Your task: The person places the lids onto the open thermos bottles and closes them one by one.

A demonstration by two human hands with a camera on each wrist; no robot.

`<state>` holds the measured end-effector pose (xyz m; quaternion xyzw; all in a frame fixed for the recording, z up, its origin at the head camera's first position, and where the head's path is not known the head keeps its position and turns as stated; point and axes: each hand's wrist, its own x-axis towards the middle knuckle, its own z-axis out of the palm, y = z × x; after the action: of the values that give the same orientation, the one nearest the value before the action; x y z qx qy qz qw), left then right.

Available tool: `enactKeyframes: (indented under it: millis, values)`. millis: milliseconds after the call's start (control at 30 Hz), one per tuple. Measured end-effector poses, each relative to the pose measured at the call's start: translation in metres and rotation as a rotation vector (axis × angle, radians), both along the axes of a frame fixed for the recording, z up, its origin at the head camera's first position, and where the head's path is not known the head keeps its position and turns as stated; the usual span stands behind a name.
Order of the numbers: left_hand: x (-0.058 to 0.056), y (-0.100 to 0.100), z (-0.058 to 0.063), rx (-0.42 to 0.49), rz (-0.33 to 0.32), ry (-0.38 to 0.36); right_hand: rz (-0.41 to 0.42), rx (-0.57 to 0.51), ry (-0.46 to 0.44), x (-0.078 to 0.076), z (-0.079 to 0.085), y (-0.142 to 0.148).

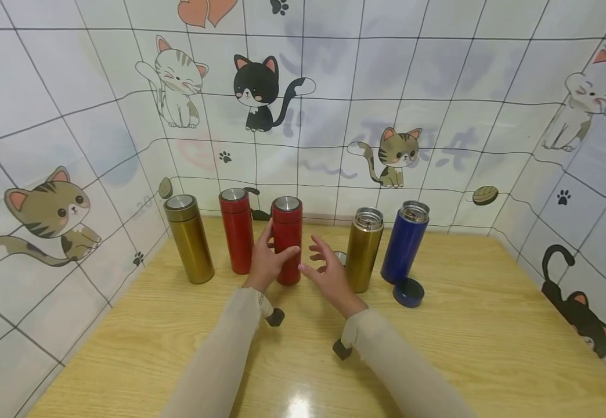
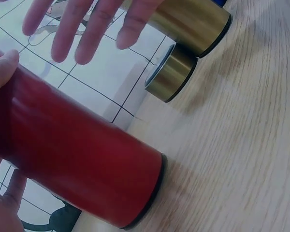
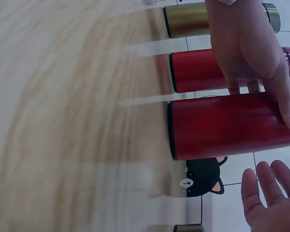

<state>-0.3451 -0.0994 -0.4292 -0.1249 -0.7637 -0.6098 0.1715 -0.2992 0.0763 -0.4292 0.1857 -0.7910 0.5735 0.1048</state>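
Note:
My left hand (image 1: 266, 264) grips a red thermos bottle (image 1: 288, 227), thumb across its front and fingers behind. The bottle stands upright on the table, its silver-topped lid on. To its right my right hand (image 1: 331, 277) is held with fingers spread and curved towards the bottle, nothing in it. In the left wrist view the right hand's fingers (image 2: 89, 34) extend beyond the bottle, apart from it. A second red thermos (image 1: 237, 238) with its lid on stands just left of the left hand. Beside the right hand is a lidless gold thermos (image 1: 364, 255).
A gold lid (image 2: 171, 75) sits by the lidless gold thermos, partly hidden behind my right hand in the head view. Further right are a lidless blue thermos (image 1: 404, 241) and its blue lid (image 1: 408, 293). A lidded gold thermos (image 1: 190, 244) stands far left. Cat-print sheeting (image 1: 324, 116) backs the table.

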Motion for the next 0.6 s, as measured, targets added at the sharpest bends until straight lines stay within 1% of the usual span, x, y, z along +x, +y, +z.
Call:
enactKeyframes:
  millis: [167, 333, 433, 600]
  values:
    - [-0.002, 0.001, -0.001, 0.007, 0.016, -0.004, 0.035, -0.017, 0.009, 0.003, -0.003, 0.006]
    - [-0.004, 0.002, -0.003, 0.011, 0.042, 0.019, 0.091, -0.023, 0.001, 0.021, 0.011, 0.013]
    - [-0.006, 0.002, -0.004, 0.006, 0.052, 0.029, 0.100, 0.003, 0.007, 0.030, 0.017, 0.017]
    - [-0.008, 0.001, -0.007, -0.002, 0.069, 0.035, 0.088, -0.018, 0.071, 0.033, 0.014, 0.021]
